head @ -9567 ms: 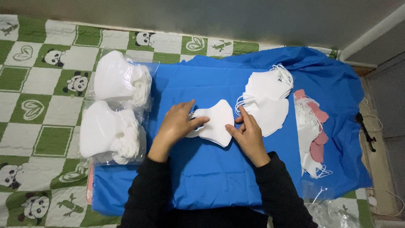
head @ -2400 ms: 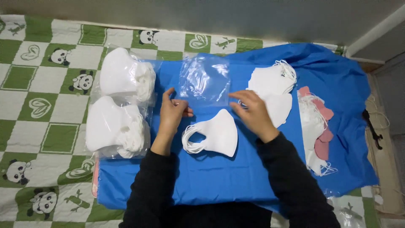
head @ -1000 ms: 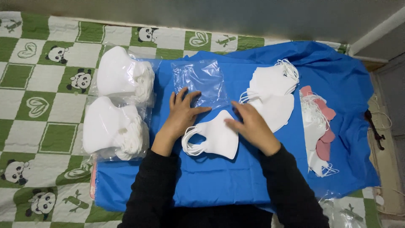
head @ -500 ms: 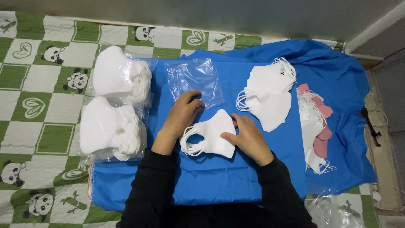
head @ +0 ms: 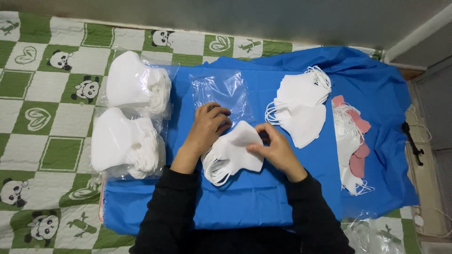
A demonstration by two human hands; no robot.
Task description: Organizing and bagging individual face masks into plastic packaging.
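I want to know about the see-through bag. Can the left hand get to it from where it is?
Probably yes. The left hand rests on the white masks, and the clear plastic bag lies flat on the blue cloth just beyond its fingertips, with nothing between them.
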